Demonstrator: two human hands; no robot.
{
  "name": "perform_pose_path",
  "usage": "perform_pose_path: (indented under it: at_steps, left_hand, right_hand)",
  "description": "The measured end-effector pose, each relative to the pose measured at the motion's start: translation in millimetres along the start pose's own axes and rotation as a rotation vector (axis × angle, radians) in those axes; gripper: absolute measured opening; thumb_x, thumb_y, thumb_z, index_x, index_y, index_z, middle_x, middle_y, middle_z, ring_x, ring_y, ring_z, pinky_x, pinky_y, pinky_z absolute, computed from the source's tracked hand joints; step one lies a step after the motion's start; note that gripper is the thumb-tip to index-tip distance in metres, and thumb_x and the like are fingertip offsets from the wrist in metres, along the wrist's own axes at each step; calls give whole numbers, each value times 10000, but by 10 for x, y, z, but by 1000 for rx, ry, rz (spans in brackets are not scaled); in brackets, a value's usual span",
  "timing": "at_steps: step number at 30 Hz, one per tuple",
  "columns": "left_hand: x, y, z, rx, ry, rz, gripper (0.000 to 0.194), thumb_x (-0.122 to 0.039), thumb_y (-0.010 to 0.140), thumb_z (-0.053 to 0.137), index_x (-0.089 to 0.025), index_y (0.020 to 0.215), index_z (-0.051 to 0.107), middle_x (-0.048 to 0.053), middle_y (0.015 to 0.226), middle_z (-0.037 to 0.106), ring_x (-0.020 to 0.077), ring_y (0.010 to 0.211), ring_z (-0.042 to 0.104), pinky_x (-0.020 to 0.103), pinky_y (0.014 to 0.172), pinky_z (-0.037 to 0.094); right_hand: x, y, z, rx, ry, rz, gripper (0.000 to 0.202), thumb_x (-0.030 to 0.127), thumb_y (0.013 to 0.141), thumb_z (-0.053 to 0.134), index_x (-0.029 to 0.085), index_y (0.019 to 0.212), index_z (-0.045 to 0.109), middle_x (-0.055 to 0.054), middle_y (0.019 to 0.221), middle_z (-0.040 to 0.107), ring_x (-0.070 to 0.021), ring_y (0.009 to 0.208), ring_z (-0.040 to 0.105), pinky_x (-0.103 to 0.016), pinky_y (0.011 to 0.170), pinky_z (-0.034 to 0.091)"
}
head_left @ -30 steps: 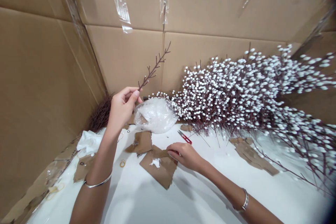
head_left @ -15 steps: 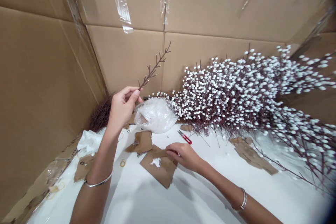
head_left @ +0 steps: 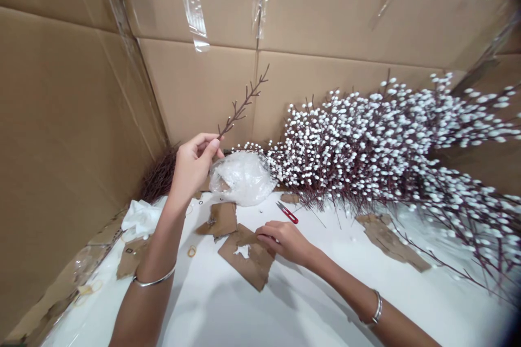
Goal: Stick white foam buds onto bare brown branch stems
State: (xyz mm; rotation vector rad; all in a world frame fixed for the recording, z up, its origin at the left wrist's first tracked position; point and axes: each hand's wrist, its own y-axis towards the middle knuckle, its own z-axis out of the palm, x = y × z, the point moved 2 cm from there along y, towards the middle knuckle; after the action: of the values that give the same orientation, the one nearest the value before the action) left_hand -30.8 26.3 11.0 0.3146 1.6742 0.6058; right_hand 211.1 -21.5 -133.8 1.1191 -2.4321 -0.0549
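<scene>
Raised before the cardboard wall, my left hand (head_left: 197, 161) pinches the lower end of a brown artificial twig (head_left: 243, 105). The twig slants up to the right, with short bare side shoots. My right hand (head_left: 285, 239) hovers at or rests on the right edge of a torn cardboard piece (head_left: 254, 271), fingers pressed together; whatever lies between them is hidden. A white blob (head_left: 243, 251) sits on that cardboard. Behind my left hand lies a clear plastic bag (head_left: 248, 181) of small white pieces. Red-handled thread snips (head_left: 288, 213) lie beyond my right hand.
White-budded branches (head_left: 366, 141) fill the back right. Bare brown twigs (head_left: 157, 176) are heaped at the back left, near a crumpled white bag (head_left: 140, 218). Rubber bands (head_left: 191, 251) and torn cardboard scraps (head_left: 222, 218) lie on the white tabletop (head_left: 228, 309). Cardboard walls (head_left: 195, 87) enclose the table.
The view has shifted very slightly. My left hand still holds the twig up, and my right hand stays by the cardboard with almost no movement.
</scene>
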Motion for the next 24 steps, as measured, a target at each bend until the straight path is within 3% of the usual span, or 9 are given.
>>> perform_pose_path:
  at_steps: [4,7,13,18,24]
  left_hand:
    - [-4,-2,-9,3,0,-3,245,-341,868,605,-149,996,689,-2,673,607,64,460,341,203,435,254]
    - [3,6,-20,2,0,-2,242,-338,867,605,-146,989,688,-3,669,606,63,458,346,199,433,261]
    - [41,47,-93,-3,-22,-27,257,-355,862,614,-144,992,679,-7,673,597,52,433,333,193,406,240]
    - [86,84,-181,-21,-24,-58,281,-375,863,610,-142,1010,671,-8,671,602,49,418,317,191,391,223]
    - [121,102,-227,-10,-10,-86,334,-413,858,608,-131,1025,671,-6,663,603,50,411,325,190,388,233]
  right_hand:
    - [-27,19,-28,-71,116,58,237,301,988,459,215,1008,679,-56,911,732,-170,784,648,-260,685,440]
    - [-67,77,-74,-130,266,152,212,319,965,498,215,968,683,-34,801,732,-157,676,624,-257,625,435]
    - [-154,350,-333,-333,749,316,269,452,863,623,187,890,657,-9,658,685,-120,509,542,-234,484,404]
    - [-71,646,-791,-634,944,280,283,455,807,690,190,884,627,-5,687,700,-106,509,538,-220,467,407]
    - [164,846,-1185,-1010,944,166,220,392,850,669,190,894,594,-28,774,733,-105,570,573,-220,523,455]
